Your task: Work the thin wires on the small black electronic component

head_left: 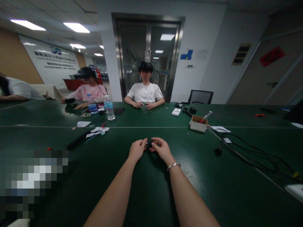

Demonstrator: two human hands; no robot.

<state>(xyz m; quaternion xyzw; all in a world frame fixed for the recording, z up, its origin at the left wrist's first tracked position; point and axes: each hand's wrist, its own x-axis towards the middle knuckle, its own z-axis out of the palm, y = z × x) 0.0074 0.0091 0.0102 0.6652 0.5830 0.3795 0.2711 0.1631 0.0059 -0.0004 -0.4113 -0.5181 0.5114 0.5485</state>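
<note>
Both of my hands meet over the middle of the dark green table (pixel 151 176). Between them is a small dark object (pixel 149 143), mostly covered by fingers, so its kind does not show. My left hand (pixel 138 149) pinches its left end, where a small pale bit shows. On the other side, my right hand (pixel 162 149) has its thumb and fingers closed around the right end. A silver bracelet (pixel 174 166) circles my right wrist.
Across the table sits a person in a white shirt (pixel 145 93). Water bottles (pixel 109 108), paper scraps (pixel 97 131) and a long black item (pixel 78 140) lie left. To the right are a small box (pixel 198 124), a white device (pixel 176 112) and black cables (pixel 251 151).
</note>
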